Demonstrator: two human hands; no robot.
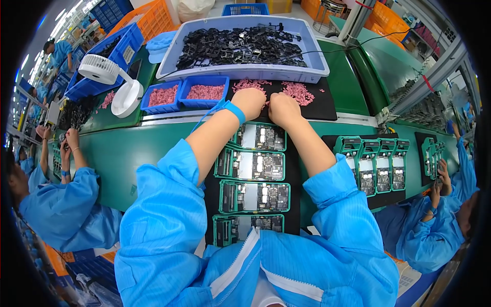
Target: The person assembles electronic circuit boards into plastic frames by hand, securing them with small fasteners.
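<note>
heaps of pink pcs [298,95], 2 of them, lay on the back black mat [323,109], beyond your forearms. your left hand [249,104] was at the near edge of the l. heap, your right hand [284,109] just beside the r. one. fingers on both were curled under w/ tips out of sight, so can't tell if they were apart, together or clamped on a pc. 1 blue strap [235,110] was on your l. wrist. 2 small blue trays [159,109] of similar pcs stood to the l., w/ 1 white fan [99,69] beside them. 1 big tub [245,75] stood behind, its black parts [240,48] too tangled to count. 4 green frames [255,197] w/ boards ran in a column btwn your arms; the nearest was partly covered by your jacket [163,220]. 4 more frames [382,169] were in a row to the r.; past those, a 3rd group [429,156] was too small to count. 2 nearby co-workers [61,204], 1 each side, were cut off by the dark rim; what they held was unclear.
</note>
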